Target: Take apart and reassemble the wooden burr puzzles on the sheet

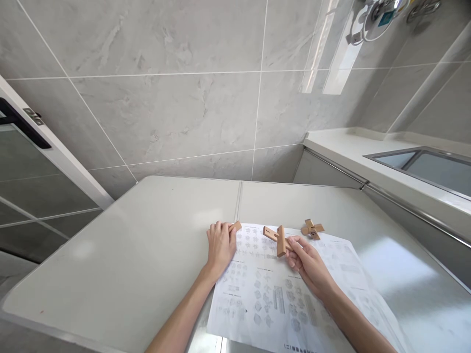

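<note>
My right hand (303,260) pinches one end of two crossed wooden puzzle pieces (280,240), held up over the printed sheet. At the sheet's upper left corner, my left hand (221,245) is closed around a wooden puzzle piece (235,226); only its end sticks out past the fingers. The printed sheet (253,304) lies under both hands, covered in small grey diagrams. Beyond my right hand, a small cross-shaped cluster of wooden pieces (312,228) rests at the sheet's top edge.
A pale folding table (128,264) with a centre seam carries everything. Grey tiled wall (165,113) stands behind it. To the right is a white counter (338,142) with a sink (434,171). A door with a black handle (25,125) is at left.
</note>
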